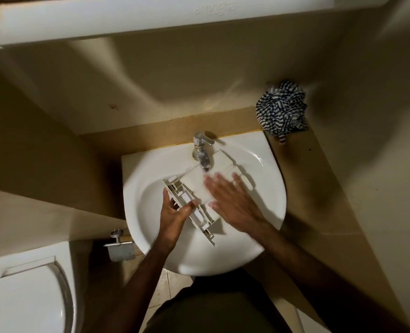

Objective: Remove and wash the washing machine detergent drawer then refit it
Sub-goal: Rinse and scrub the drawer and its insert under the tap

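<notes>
— What carries everything here?

— A white sink (266, 150), set into a tan counter (302, 169) that runs along the wall and down the right side.

— What sits on the sink?

— A chrome tap (200, 150) stands on its back rim. The white detergent drawer (199, 186) lies across the basin, its far end under the tap's spout.

— And on the counter?

— A crumpled dark-and-white striped cloth (282, 109), in the back right corner, well apart from the tap. It may lean against the wall; the shadow there makes that hard to tell.
</notes>
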Tool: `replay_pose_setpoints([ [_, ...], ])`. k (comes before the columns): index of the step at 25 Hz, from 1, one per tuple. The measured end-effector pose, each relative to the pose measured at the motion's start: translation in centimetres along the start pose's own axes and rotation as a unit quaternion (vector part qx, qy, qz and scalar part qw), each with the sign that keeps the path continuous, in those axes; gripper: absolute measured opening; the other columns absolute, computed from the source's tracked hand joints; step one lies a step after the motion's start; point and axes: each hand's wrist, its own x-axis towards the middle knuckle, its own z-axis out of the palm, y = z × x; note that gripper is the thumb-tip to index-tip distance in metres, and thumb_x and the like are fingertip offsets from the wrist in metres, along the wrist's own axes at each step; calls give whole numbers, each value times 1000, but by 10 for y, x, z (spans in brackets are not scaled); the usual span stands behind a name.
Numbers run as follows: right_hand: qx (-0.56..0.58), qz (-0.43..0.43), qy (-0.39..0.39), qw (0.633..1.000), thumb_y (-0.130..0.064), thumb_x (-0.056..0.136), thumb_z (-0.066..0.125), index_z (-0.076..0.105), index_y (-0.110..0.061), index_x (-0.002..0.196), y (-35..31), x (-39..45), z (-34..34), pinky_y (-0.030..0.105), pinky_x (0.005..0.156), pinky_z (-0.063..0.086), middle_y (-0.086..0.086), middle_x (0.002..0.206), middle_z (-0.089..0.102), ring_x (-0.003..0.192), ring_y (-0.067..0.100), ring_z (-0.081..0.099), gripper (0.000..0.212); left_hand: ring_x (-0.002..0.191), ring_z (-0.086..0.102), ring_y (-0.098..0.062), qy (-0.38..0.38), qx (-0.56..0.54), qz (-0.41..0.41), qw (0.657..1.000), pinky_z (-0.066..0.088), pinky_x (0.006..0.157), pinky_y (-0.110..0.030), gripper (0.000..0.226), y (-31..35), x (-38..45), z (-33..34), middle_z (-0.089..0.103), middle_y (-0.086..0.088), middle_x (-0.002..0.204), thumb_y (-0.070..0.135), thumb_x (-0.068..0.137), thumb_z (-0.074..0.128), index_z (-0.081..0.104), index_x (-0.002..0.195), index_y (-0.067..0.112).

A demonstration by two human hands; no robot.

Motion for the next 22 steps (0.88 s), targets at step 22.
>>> replay_pose_setpoints([
  [22,65,170,60,981,-28,109,43,51,-15,152,-5,24,-10,62,124,21,7,160,46,155,26,34,46,108,75,-19,-2,-8,-6,1000,59,83,-20,64,4,-1,0,78,0,116,20,83,88,53,135,34],
])
